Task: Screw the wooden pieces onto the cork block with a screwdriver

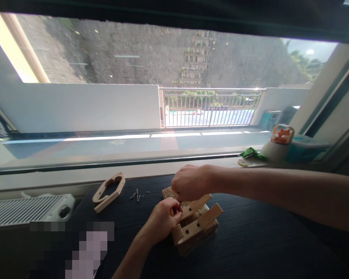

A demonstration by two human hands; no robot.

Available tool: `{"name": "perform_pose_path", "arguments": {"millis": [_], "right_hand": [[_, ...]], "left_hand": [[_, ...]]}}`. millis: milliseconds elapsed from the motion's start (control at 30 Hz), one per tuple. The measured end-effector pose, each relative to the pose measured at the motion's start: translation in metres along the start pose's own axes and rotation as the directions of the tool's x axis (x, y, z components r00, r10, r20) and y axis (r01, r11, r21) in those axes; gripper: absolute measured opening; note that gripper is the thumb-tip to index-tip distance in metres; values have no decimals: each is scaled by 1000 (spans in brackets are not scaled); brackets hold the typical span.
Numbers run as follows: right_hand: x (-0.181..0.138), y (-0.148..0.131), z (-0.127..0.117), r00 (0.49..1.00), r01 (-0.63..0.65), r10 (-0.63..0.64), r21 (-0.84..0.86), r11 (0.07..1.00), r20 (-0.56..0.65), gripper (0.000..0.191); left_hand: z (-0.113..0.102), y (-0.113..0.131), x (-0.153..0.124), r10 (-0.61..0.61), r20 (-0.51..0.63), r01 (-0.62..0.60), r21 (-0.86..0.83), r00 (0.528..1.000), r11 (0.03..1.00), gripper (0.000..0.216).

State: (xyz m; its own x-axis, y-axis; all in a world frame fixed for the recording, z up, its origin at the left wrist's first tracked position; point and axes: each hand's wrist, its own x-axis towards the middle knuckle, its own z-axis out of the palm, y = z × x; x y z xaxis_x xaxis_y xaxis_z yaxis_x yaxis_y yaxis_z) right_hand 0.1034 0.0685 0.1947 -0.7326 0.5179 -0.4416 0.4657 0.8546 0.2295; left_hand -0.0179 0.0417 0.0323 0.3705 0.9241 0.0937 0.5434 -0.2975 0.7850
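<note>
A pale wooden frame (202, 224) with two slanting arms and dark screw holes lies on a block (166, 192) that looks wrapped in clear plastic. My left hand (164, 217) is closed at the frame's left side, its thumb and fingertips pinched around a thin dark metal shaft (180, 205). Right above it, my right hand (190, 182) forms a fist at the shaft's upper end; whatever lies inside that fist is hidden. Left of my hands, several loose screws (137, 195) rest on the black table (244, 240).
A second, curved wooden frame (120, 189) lies at the table's back left. Behind the table runs a windowsill (151, 169), holding a green cloth (252, 154), a roll of tape (242, 163) and a white container with an orange top (275, 149). A white heater (31, 209) stands left.
</note>
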Motion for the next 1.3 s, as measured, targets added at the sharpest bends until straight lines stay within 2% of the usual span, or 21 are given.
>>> {"name": "perform_pose_path", "arguments": {"millis": [133, 367, 567, 700, 867, 967, 1167, 1300], "right_hand": [[-3, -3, -7, 1000, 20, -20, -8, 1000, -14, 23], [-2, 3, -5, 987, 157, -157, -19, 987, -37, 26], [-2, 4, 2, 998, 45, -42, 54, 998, -53, 27], [-6, -1, -4, 999, -1, 4, 42, 999, -52, 26], [-7, -3, -12, 988, 134, -137, -36, 990, -69, 22], [-3, -3, -8, 982, 168, -171, -44, 985, -84, 17], [1, -7, 2, 995, -25, 32, 68, 997, -98, 24], [-2, -4, 4, 990, -25, 36, 82, 996, -138, 23]], "left_hand": [[-1, 2, 0, 4, 12, -4, -16, 1000, 1000, 11], [-2, 4, -1, -28, 3, 28, -32, 1000, 999, 9], [-3, 5, -1, -24, 5, 24, -15, 1000, 1000, 11], [-2, 3, 0, -21, 8, 21, -23, 1000, 1000, 13], [-3, 5, -1, -49, 28, 52, -79, 998, 996, 12], [-4, 7, -1, -51, 27, 53, -80, 998, 995, 11], [-3, 3, -1, -32, 66, 39, -115, 997, 993, 13], [-12, 4, -4, -57, 152, 82, -165, 987, 983, 21]]}}
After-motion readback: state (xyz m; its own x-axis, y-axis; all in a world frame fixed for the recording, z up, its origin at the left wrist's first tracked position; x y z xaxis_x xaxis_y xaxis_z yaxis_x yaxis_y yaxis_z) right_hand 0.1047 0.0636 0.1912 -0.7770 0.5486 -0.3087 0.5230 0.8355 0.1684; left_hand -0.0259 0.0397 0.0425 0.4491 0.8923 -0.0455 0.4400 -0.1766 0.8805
